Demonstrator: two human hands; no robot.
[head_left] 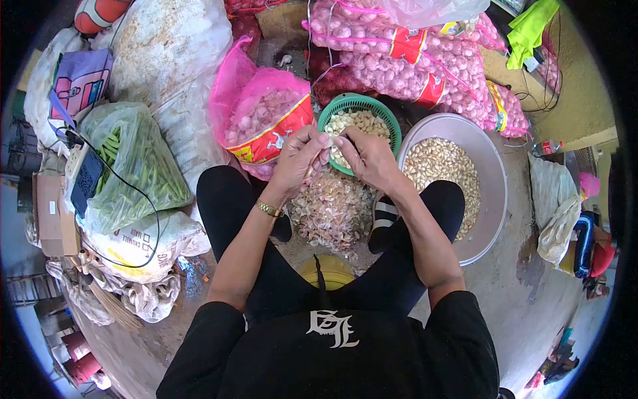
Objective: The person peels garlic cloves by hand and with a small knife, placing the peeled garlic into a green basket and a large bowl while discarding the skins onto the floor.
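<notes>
Both my hands meet over the near edge of a green basket (396,136) that holds pale peeled garlic cloves (362,125). My left hand (302,156) has its fingers closed, with garlic partly visible in them. My right hand (367,159) pinches at a small whitish clove (335,141) between the two hands. Below them lies a heap of garlic skins (332,213) on the floor. An open pink mesh bag of garlic bulbs (266,113) stands left of the basket. To the right sits a wide grey basin (492,199) with many unpeeled cloves (442,166).
Stacked pink garlic sacks (425,66) lie beyond the basket. At the left are a plastic bag of green pods (143,166), white sacks (169,60), a phone (87,181) and a cable. My knees flank the skins; a yellow object (329,271) is between my legs.
</notes>
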